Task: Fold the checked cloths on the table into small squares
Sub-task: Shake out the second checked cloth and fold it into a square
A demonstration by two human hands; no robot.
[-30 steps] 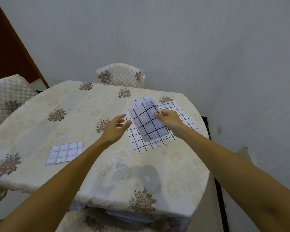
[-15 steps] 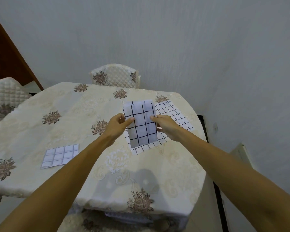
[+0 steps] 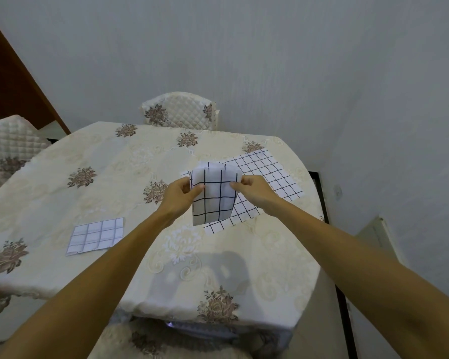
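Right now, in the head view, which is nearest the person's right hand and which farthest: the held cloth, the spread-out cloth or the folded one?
1. held cloth, pinched by the right hand at its right edge.
2. spread-out cloth, flat on the table just under that hand.
3. folded cloth, lying far over on the table's left side.

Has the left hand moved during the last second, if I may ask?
Yes. The left hand moved right, away from the flower print, and now pinches the held checked cloth.
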